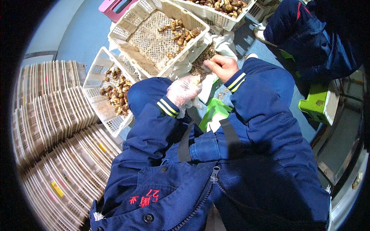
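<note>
My left hand (pixel 184 90), in a clear plastic glove, is closed over my left knee. A small pale yellowish bit of a mushroom (pixel 197 79) shows at its fingertips; the rest is hidden. To the right, my bare right hand (pixel 223 67) has its fingers pinched together, and what they hold cannot be made out. Just beyond both hands stands a white plastic crate (pixel 133 63) with several brown-capped mushrooms (pixel 180 34) along its right side. Left of my knee, a tilted white crate (pixel 94 84) holds more mushrooms (pixel 117 92). Dark crumbly trimmings (pixel 201 63) lie between the crate and my hands.
Stacked white crates (pixel 50 115) fill the left side. Another crate of mushrooms (pixel 225 7) stands at the far side, near a pink stool (pixel 111 10). A person's dark-clothed leg (pixel 304 38) and a green-and-white stool (pixel 320 102) are at the right. Something bright green (pixel 216 111) lies between my legs.
</note>
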`<control>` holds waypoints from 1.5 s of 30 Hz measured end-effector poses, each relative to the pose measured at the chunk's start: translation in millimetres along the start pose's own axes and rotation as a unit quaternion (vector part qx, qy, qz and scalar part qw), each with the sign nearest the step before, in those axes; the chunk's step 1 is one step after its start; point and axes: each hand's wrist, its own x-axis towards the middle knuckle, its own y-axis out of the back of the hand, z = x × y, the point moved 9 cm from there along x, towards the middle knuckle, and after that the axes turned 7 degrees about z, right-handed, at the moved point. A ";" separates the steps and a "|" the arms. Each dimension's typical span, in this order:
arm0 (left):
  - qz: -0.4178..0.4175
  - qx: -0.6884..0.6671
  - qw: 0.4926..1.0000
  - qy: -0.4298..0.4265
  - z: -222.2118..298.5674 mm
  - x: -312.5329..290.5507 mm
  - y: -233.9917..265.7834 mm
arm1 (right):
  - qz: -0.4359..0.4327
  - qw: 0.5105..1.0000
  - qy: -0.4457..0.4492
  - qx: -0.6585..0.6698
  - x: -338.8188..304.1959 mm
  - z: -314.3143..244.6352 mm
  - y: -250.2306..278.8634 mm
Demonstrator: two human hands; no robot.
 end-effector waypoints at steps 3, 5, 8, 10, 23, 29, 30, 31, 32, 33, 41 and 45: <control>0.018 0.009 0.999 -0.026 -5.3 3.3 4.9 | -0.053 0.996 -0.006 0.070 -7.2 -5.8 -15.2; 0.006 0.034 0.999 -0.036 -4.9 5.9 4.5 | -0.052 0.998 -0.018 0.038 -9.5 -1.3 -15.0; 0.018 0.087 0.986 -0.142 -2.4 12.9 9.2 | 0.009 1.000 0.013 -0.021 1.6 -1.9 2.5; 0.029 0.125 0.981 -0.148 -6.0 14.8 13.8 | -0.027 0.999 0.028 0.028 -7.0 -13.7 -10.8; 0.105 0.396 0.878 -0.249 24.7 5.8 11.5 | -0.005 1.000 -0.010 -0.018 -3.5 -6.1 -5.6; 0.160 0.483 0.816 -0.276 40.2 0.1 7.4 | 0.011 0.997 0.005 -0.073 -3.8 -8.4 -2.6; 0.158 0.492 0.804 -0.295 39.6 3.2 6.8 | 0.019 0.998 -0.002 -0.062 -3.7 -7.1 -2.6; 0.148 0.504 0.805 -0.277 34.1 7.9 8.1 | 0.008 0.999 0.023 -0.029 -4.8 -12.5 -6.3; 0.156 0.489 0.804 -0.300 36.4 6.8 9.4 | -0.019 1.000 0.016 -0.019 -6.8 -11.9 -11.5; 0.160 0.474 0.805 -0.319 40.0 2.6 8.5 | -0.045 0.999 0.005 -0.007 -9.9 -12.7 -17.1; 0.173 0.540 0.727 -0.387 48.9 -12.9 -0.6 | -0.012 0.999 0.001 -0.049 -9.6 -1.6 -13.8; 0.165 0.539 0.729 -0.389 56.2 -19.9 -2.5 | 0.012 0.999 -0.009 -0.049 -4.3 -0.1 -6.1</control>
